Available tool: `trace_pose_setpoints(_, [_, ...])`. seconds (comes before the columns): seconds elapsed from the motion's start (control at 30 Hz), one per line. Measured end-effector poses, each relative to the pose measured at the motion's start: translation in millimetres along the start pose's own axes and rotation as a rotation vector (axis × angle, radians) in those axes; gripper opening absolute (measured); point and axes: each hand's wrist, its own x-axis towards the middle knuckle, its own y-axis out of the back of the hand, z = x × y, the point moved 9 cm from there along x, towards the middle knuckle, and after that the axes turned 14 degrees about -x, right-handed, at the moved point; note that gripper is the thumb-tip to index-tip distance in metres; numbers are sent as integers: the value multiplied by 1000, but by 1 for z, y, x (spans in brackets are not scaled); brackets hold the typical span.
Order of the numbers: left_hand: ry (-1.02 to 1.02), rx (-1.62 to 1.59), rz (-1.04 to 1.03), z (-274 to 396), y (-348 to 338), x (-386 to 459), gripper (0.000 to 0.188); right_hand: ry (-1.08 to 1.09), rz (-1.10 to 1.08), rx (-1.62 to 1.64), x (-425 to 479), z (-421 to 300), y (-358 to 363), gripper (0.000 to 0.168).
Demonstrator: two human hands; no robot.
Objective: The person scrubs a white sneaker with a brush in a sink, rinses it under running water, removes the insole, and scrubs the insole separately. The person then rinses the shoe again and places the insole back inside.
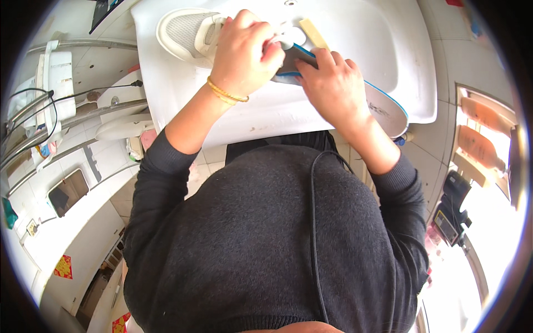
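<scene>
My right hand (333,83) grips a grey insole (389,110) with a blue edge, its fingers over the upper face and its wide end hanging past the front rim of a white washbasin (383,45). Beside the insole's other end, my left hand (250,54) is curled, with gold-coloured bangles on the wrist. Something white and rounded (286,41) shows by the left thumb; its kind and what the fingers hold are hidden. Left of that hand lies a white mesh sneaker (187,33) in the basin, partly covered by the fingers. A pale yellow bar (314,33) lies behind the insole.
A metal rail rack (83,43) with a dark cable runs along the left. Orange bottles (479,145) stand on a bright window ledge at the right. A black cord (313,233) hangs down my dark sweater. A small drain opening (290,3) is at the basin's far side.
</scene>
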Motion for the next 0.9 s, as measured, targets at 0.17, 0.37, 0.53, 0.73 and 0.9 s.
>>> trace_pose_setpoints(0.17, [-40,-19,60,24,6,1,8,-161,245,511,3,1,-11,14])
trace_pose_setpoints(0.37, [-232,134,-96,73,20,9,23,-274,471,708,21,9,-17,12])
trace_pose_setpoints(0.53, [61,-772,179,-23,97,-22,75,-250,504,850,17,19,9,14])
trace_pose_setpoints(0.73, [387,-1520,157,-83,55,-32,73,-93,111,995,45,-9,-5,31])
trace_pose_setpoints(0.9, [617,-1370,238,-82,50,-37,70,138,-87,857,42,-26,-12,26])
